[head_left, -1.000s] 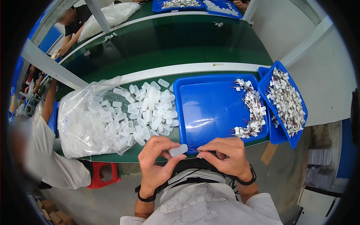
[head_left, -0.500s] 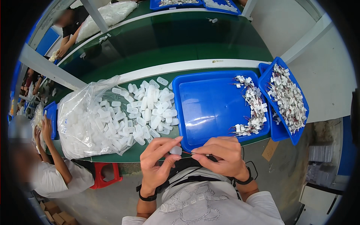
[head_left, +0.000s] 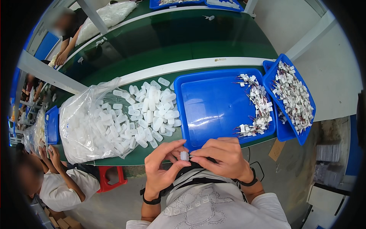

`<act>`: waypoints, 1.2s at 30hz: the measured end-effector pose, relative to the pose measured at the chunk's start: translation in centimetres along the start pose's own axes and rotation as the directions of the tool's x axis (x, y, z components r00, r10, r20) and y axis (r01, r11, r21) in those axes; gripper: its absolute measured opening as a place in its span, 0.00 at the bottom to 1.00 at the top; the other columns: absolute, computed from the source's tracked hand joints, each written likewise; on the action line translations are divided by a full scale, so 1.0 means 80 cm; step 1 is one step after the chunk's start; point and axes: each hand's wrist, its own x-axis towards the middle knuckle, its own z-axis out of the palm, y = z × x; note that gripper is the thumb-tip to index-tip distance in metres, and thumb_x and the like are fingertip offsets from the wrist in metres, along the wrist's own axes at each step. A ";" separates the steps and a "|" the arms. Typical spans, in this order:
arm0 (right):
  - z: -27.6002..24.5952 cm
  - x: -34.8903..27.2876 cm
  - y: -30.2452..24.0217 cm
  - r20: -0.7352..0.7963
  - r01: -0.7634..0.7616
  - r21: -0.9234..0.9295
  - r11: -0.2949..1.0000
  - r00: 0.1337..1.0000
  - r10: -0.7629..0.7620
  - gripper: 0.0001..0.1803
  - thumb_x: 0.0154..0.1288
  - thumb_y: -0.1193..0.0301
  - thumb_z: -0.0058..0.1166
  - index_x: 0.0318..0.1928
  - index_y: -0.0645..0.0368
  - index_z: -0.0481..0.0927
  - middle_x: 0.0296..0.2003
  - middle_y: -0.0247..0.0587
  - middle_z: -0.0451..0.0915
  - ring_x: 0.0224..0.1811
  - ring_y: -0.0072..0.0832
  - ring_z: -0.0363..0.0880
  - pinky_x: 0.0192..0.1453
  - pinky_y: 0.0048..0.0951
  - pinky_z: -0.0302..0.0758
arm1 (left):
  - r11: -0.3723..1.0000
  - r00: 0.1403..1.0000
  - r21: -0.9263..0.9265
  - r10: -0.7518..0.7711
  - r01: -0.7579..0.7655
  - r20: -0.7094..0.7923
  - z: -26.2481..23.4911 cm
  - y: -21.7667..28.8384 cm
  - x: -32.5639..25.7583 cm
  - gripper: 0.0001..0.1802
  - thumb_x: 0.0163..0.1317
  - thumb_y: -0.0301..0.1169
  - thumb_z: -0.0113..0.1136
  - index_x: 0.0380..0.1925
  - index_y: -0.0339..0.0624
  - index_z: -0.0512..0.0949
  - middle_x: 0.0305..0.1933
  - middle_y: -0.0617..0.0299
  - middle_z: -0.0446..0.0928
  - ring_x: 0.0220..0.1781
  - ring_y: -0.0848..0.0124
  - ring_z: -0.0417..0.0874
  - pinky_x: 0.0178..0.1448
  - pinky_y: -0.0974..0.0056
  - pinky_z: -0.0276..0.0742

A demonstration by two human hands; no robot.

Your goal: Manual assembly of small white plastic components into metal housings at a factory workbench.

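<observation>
Above the near edge of the table, my left hand pinches a small translucent white plastic housing between thumb and fingers. My right hand is closed on a thin wired part, its end meeting the housing's right side. Most of that part is hidden by my fingers. Just beyond both hands lies a blue tray, with wired parts with white tabs heaped along its right side. A pile of similar white housings spills from a clear plastic bag on the left.
Another blue tray, full of wired parts, rests tilted on a further tray at the right. Past a white rail runs a green belt with a few loose pieces. A co-worker sits at left, near a red stool.
My hands have come closer together; the wired part now meets the housing, where a stretch of wire showed between them. Loose pieces on the green belt have shifted left. The co-worker's hands have moved lower.
</observation>
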 end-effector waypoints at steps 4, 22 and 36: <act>0.003 0.001 0.002 0.007 -0.031 0.092 0.995 1.000 0.031 0.09 0.55 0.78 0.75 0.38 0.62 0.91 0.28 0.39 0.87 0.24 0.29 0.84 0.27 0.27 0.77 | 1.000 1.000 -0.026 0.011 -0.011 -0.017 0.001 0.002 0.002 0.24 0.52 0.24 0.81 0.51 0.32 0.87 0.42 0.53 0.83 0.35 0.74 0.85 0.35 0.73 0.80; 0.009 -0.003 0.001 -0.080 -0.054 0.094 0.994 0.995 0.061 0.09 0.54 0.78 0.74 0.37 0.58 0.91 0.31 0.37 0.89 0.26 0.29 0.85 0.29 0.27 0.76 | 0.981 0.986 -0.157 -0.133 0.116 -0.101 0.013 0.013 -0.001 0.17 0.56 0.16 0.75 0.47 0.30 0.87 0.43 0.52 0.84 0.33 0.73 0.88 0.34 0.73 0.83; 0.004 0.003 -0.011 -0.028 0.082 -0.078 0.994 0.996 -0.085 0.08 0.52 0.80 0.73 0.33 0.57 0.89 0.28 0.34 0.86 0.20 0.29 0.80 0.22 0.28 0.69 | 0.997 0.986 0.021 0.073 -0.070 -0.147 0.007 -0.010 -0.010 0.14 0.53 0.25 0.82 0.38 0.33 0.88 0.36 0.55 0.86 0.33 0.73 0.85 0.36 0.70 0.77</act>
